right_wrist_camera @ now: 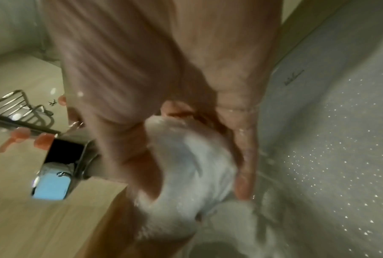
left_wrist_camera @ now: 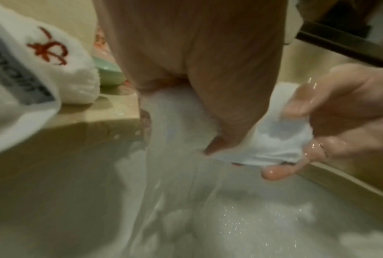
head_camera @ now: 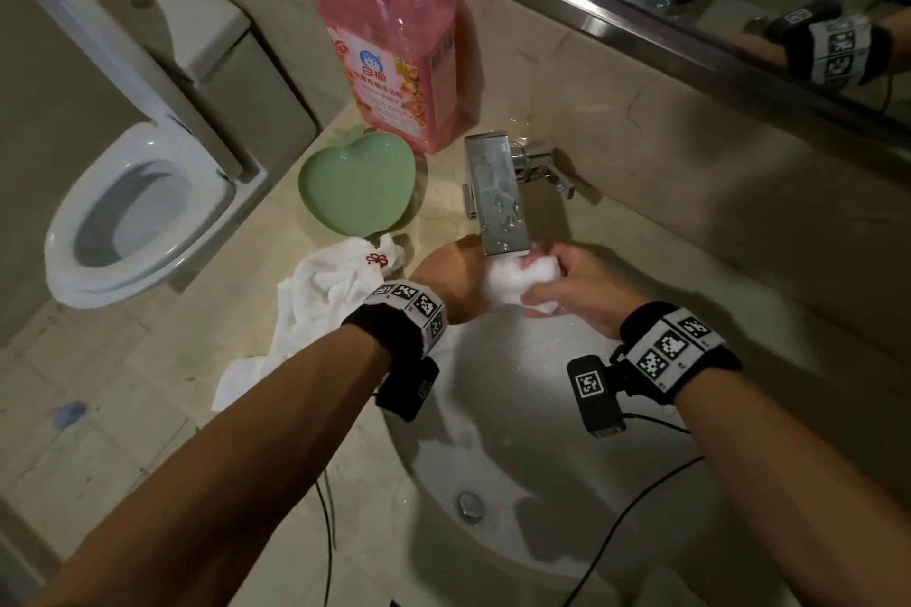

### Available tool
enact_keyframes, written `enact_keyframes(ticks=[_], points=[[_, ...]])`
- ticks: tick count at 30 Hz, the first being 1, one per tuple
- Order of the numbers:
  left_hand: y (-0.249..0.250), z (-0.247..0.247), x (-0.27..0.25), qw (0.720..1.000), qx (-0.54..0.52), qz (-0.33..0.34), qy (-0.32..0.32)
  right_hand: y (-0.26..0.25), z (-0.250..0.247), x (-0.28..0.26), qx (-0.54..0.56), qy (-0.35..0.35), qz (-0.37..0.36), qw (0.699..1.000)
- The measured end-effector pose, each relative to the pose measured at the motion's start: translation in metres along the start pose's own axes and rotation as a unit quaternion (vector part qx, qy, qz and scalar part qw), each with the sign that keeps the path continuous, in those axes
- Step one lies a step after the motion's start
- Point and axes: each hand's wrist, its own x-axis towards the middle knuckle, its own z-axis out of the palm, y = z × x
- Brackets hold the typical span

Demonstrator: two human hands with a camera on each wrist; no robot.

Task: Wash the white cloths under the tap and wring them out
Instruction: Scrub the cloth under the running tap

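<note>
Fingers of our left hand and right hand curl around the bunched white cloth under the tap at frame centre, and we judge it sodden, soft, slippery, best gripped at both ends for wringing.

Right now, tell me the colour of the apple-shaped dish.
Pale green dish, clearest in the head view.

two white cloths, one tap, one pink bottle, one green dish, one toilet.

Tap glossy metal — cloth wet, seemingly terry.
</note>
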Motion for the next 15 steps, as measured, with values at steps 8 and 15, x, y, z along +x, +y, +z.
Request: enact_keyframes(ticks=[8,15], points=[[0.014,-0.008,0.01,0.978,0.198,0.06,-0.035,-0.002,0.02,0.014,-0.331,-0.011,-0.039,0.943],[0.022,0.007,0.022,0.992,0.081,-0.09,-0.046,0.004,0.025,0.03,-0.518,0.09,-0.077,0.847]])
